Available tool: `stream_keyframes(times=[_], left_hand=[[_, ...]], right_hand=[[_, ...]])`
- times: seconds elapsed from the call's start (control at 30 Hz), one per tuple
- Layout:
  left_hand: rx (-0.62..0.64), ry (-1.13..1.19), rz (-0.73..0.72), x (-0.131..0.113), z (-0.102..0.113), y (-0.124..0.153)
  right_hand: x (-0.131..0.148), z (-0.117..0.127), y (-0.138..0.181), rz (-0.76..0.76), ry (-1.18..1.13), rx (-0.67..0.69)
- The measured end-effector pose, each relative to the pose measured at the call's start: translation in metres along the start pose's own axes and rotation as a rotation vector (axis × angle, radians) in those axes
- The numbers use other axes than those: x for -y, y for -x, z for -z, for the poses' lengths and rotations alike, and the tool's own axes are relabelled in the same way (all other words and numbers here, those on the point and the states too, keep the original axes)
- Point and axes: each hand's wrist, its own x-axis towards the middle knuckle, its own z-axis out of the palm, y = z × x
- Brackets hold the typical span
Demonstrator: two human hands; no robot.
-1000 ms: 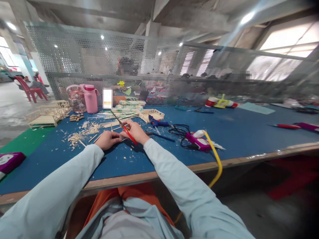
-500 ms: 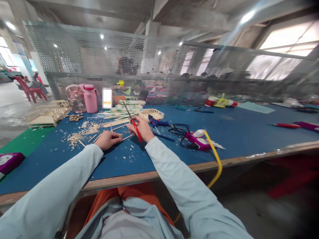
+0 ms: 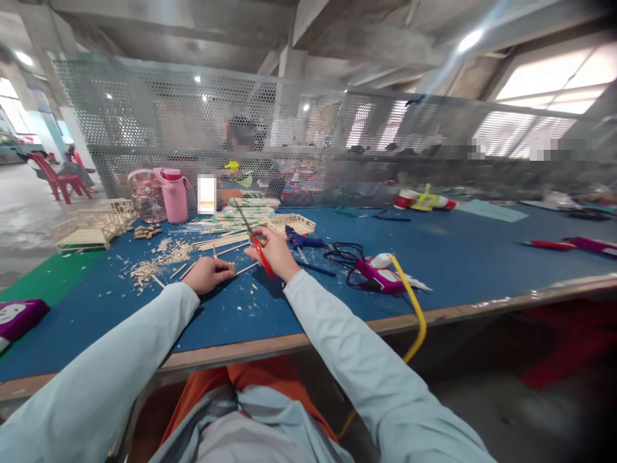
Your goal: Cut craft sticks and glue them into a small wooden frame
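Note:
My right hand (image 3: 276,252) is closed round red-handled scissors (image 3: 260,253), blades pointing up and away over the blue table (image 3: 457,257). My left hand (image 3: 208,274) rests on the table just to the left, fingers pinched on a small wooden stick piece (image 3: 231,266). A thin stick (image 3: 247,267) lies between the two hands. Wood scraps (image 3: 159,260) are scattered to the left of my left hand.
A pink-and-white glue gun (image 3: 383,270) with a yellow cord (image 3: 415,308) lies to the right, a blue glue gun (image 3: 301,239) behind my right hand. Stick bundles (image 3: 250,209), a pink bottle (image 3: 175,193) and wooden frame models (image 3: 91,226) stand at the back left. A person sits behind the mesh screen (image 3: 289,128).
My right hand has lifted the scissors away from my left hand and swung the blades upright, moving slightly right. My left hand stays on the table with the small piece.

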Motion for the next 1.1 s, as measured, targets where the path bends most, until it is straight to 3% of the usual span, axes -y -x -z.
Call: stream_keyframes(times=[0.17, 0.27, 0.37, 0.47, 0.6, 0.7, 0.9, 1.1], left_hand=[[-0.009, -0.02, -0.013, 0.0, 0.0, 0.0], [-0.014, -0.008, -0.014, 0.0, -0.001, 0.0], [-0.001, 0.026, -0.033, 0.0, -0.001, -0.001], [0.0, 0.043, -0.038, -0.001, -0.002, -0.001], [-0.017, 0.072, -0.042, -0.002, -0.002, -0.002], [-0.024, 0.086, -0.032, -0.002, -0.002, -0.001], [-0.023, 0.097, -0.03, 0.0, -0.003, -0.001], [-0.015, 0.073, -0.016, -0.002, -0.002, -0.001]], right_hand=[[-0.003, -0.027, -0.001, 0.104, 0.221, 0.098], [0.002, -0.022, 0.001, 0.141, 0.269, 0.054], [0.016, 0.009, 0.01, 0.116, 0.411, -0.068], [0.031, 0.057, 0.027, -0.067, 0.758, -0.101], [0.041, 0.113, 0.056, -0.347, 1.234, 0.09], [0.04, 0.132, 0.082, -0.479, 1.355, 0.165], [0.039, 0.124, 0.119, -0.412, 1.253, 0.24], [0.013, 0.101, 0.08, -0.322, 1.277, 0.294]])
